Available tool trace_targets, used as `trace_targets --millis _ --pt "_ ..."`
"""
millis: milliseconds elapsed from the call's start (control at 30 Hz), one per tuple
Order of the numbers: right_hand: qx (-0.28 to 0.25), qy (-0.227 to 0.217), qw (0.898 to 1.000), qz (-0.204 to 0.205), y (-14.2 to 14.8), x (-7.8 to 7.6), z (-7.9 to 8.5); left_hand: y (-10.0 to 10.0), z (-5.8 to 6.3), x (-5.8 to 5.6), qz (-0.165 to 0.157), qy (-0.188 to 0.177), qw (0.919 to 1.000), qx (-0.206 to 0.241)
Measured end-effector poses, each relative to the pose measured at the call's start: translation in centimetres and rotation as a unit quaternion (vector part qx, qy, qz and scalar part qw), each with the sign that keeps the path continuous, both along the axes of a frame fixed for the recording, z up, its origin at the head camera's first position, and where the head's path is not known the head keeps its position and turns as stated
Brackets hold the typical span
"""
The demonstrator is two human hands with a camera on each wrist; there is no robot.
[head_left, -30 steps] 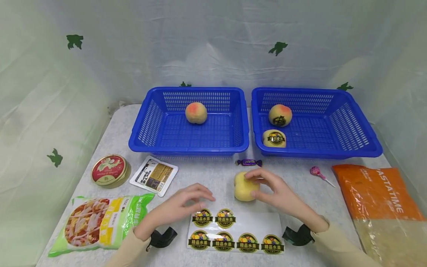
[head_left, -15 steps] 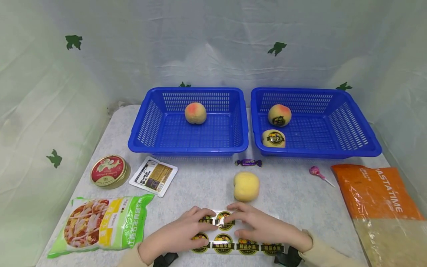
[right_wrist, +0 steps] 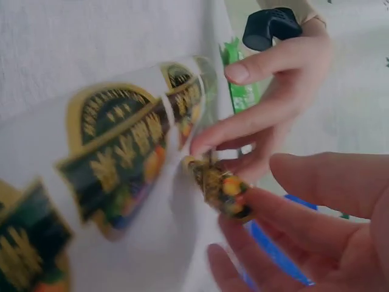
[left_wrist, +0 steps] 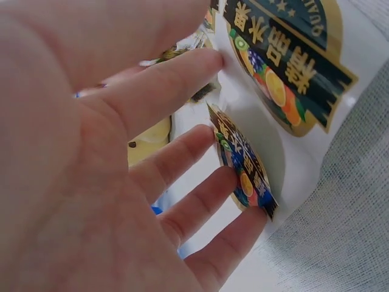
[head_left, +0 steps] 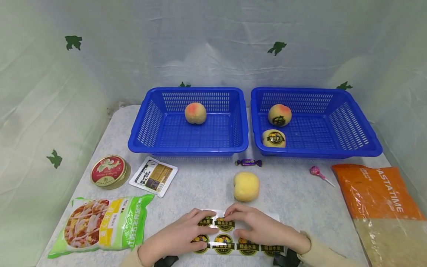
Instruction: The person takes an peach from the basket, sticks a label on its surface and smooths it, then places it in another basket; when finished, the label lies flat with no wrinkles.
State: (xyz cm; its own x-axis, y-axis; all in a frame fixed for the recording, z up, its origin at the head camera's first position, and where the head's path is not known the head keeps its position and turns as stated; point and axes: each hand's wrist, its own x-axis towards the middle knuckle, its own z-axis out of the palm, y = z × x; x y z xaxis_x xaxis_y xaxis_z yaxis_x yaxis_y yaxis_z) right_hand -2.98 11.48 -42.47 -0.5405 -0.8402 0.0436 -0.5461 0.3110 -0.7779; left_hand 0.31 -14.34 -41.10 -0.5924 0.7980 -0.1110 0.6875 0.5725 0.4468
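Observation:
A white sheet of round fruit stickers (head_left: 218,214) lies on the table in front of me. My left hand (head_left: 185,233) is over its left part, its extended fingertips touching the sheet around a sticker in the left wrist view. Across from it, my right hand (head_left: 258,224) is over the upper row. Its index fingertip touches the edge of a sticker (head_left: 224,225), which stands out from the bending sheet in the right wrist view; the thumb is apart from it. A yellow peach (head_left: 246,186) sits just beyond the sheet.
Two blue baskets stand behind: the left basket (head_left: 188,150) has one peach (head_left: 195,113), the right basket (head_left: 320,152) two stickered peaches (head_left: 280,115). Around are a purple candy (head_left: 248,162), lollipop (head_left: 315,170), round tin (head_left: 108,170), flat packet (head_left: 154,177), green bag (head_left: 100,222) and orange bag (head_left: 377,200).
My right hand has let go of the yellow peach and come down to the sticker sheet. The left hand has moved onto the sheet too. Over the last half second both hands shift only slightly.

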Motion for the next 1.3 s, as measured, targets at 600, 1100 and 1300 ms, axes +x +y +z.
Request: trace_targets --millis 600,1100,1300 --pt "-0.174 0.013 0.957 -0.231 2.2 -3.5 4.7 2.1 1.2 -3.3 0.073 -0.010 0.9895 0.125" --pt "-0.177 0.073 0.947 -0.256 2.6 -4.6 1.5 6.6 0.7 -7.7 0.154 -0.012 0.9555 0.252" --pt "-0.155 0.120 0.946 -0.258 2.9 -5.1 0.0 8.0 -0.2 -9.0 0.155 -0.031 0.9565 0.246"
